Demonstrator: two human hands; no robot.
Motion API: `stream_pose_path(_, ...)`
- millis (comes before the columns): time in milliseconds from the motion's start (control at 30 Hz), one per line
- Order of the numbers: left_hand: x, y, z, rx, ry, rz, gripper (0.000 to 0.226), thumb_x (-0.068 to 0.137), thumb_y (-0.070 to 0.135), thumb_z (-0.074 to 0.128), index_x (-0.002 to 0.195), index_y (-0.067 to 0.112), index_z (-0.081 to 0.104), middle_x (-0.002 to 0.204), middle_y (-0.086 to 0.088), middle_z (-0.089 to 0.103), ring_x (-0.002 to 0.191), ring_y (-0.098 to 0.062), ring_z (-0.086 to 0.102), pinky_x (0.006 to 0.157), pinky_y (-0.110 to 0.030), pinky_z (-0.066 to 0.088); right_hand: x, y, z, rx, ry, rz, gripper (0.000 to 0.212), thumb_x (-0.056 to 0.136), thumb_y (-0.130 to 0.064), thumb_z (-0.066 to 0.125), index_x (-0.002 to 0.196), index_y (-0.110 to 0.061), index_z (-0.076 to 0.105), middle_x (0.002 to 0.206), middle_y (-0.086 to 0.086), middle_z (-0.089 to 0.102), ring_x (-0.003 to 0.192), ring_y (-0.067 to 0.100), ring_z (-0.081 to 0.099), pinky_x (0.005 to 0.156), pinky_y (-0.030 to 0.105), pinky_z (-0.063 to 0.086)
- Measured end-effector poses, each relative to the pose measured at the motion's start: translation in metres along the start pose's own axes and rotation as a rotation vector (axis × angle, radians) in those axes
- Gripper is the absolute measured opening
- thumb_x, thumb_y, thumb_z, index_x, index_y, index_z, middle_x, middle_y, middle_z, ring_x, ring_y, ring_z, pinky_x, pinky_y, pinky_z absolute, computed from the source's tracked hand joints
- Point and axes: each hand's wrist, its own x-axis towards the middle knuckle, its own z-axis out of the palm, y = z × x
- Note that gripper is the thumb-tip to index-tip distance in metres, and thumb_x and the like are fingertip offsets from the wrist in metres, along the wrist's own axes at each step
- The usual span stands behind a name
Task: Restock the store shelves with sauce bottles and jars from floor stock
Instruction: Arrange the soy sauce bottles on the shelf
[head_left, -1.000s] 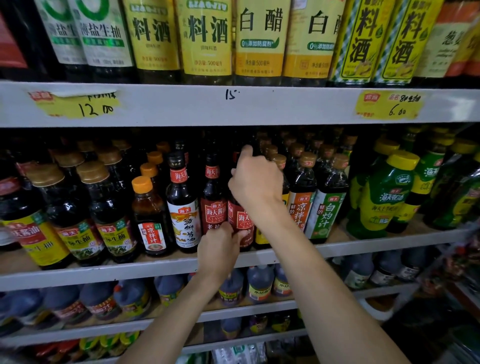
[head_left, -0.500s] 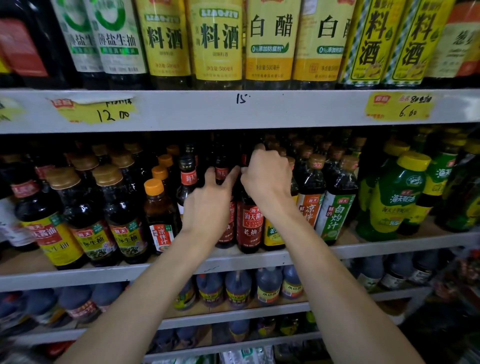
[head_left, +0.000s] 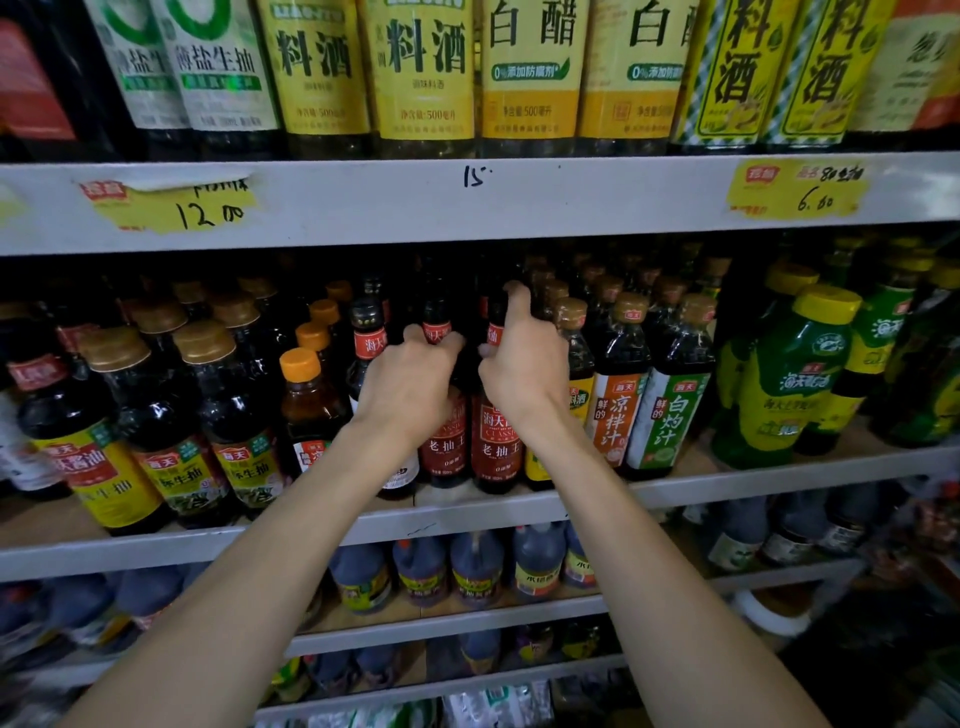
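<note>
Two dark soy sauce bottles with red labels stand side by side at the front of the middle shelf (head_left: 519, 512). My left hand (head_left: 410, 384) grips the upper body and neck of the left red-label bottle (head_left: 441, 452). My right hand (head_left: 524, 364) curls around the neck of the right red-label bottle (head_left: 496, 447), with one finger raised beside its cap. Both bottles stand upright on the shelf board. Their upper parts are hidden by my hands.
Packed rows of bottles flank the pair: gold-capped soy sauce (head_left: 228, 415) and an orange-capped bottle (head_left: 306, 400) on the left, an orange-label bottle (head_left: 615, 415), a green-label bottle (head_left: 667, 421) and green bottles (head_left: 789, 384) on the right. Yellow-label bottles (head_left: 426, 73) fill the shelf above; jugs (head_left: 472, 566) below.
My left hand rose from the shelf's front edge to the left bottle's neck. My right hand stays on the right bottle's neck. The camera moved closer to the shelf.
</note>
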Motion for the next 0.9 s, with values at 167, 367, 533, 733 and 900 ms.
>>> stream_pose_path(167, 0.003, -0.007, -0.003, 0.036, -0.043, 0.038, 0.057, 0.081, 0.019, 0.070, 0.133, 0.024, 0.045, 0.109, -0.015, 0.052, 0.083, -0.035, 0.064, 0.055, -0.034, 0.041, 0.006, -0.001, 0.007, -0.010, 0.008, -0.001, 0.070, 0.081, -0.007, 0.070, 0.142, -0.012, 0.035, 0.088, 0.013, 0.071, 0.082, 0.034, 0.069, 0.061, 0.032, 0.048)
stream_pose_path(367, 0.004, -0.008, -0.005, 0.012, -0.055, 0.061, 0.060, 0.078, 0.008, 0.064, 0.133, 0.024, 0.044, 0.108, -0.015, 0.053, 0.078, -0.034, 0.063, 0.055, -0.034, 0.046, 0.007, 0.001, 0.007, -0.001, 0.009, 0.014, 0.069, 0.082, -0.008, 0.070, 0.142, -0.012, 0.036, 0.089, 0.013, 0.070, 0.083, 0.036, 0.069, 0.061, 0.031, 0.045)
stream_pose_path(533, -0.005, -0.008, 0.000, -0.009, 0.009, 0.048, 0.070, 0.083, 0.010, 0.059, 0.144, 0.036, 0.038, 0.113, -0.012, 0.056, 0.087, -0.035, 0.065, 0.060, -0.035, 0.044, -0.002, 0.002, 0.003, 0.010, 0.028, -0.028, 0.074, 0.083, -0.009, 0.071, 0.145, -0.011, 0.032, 0.092, 0.014, 0.070, 0.084, 0.035, 0.069, 0.062, 0.031, 0.046)
stream_pose_path(733, -0.021, -0.006, 0.010, -0.031, 0.119, 0.020, 0.069, 0.085, 0.005, 0.058, 0.146, 0.032, 0.039, 0.134, -0.015, 0.051, 0.082, -0.039, 0.067, 0.061, -0.041, 0.054, -0.016, 0.004, -0.003, 0.039, 0.028, -0.052, 0.084, 0.083, -0.003, 0.068, 0.152, -0.016, 0.022, 0.103, 0.014, 0.067, 0.084, 0.031, 0.068, 0.069, 0.037, 0.054)
stream_pose_path(900, -0.045, -0.010, 0.012, -0.058, 0.318, 0.083, 0.028, 0.075, -0.002, 0.067, 0.103, 0.006, 0.069, 0.102, -0.015, 0.067, 0.069, -0.036, 0.066, 0.044, -0.035, 0.048, -0.046, 0.001, -0.009, 0.126, 0.110, -0.030, 0.066, 0.087, -0.002, 0.063, 0.145, -0.013, 0.035, 0.122, 0.016, 0.061, 0.096, 0.030, 0.065, 0.077, 0.037, 0.054)
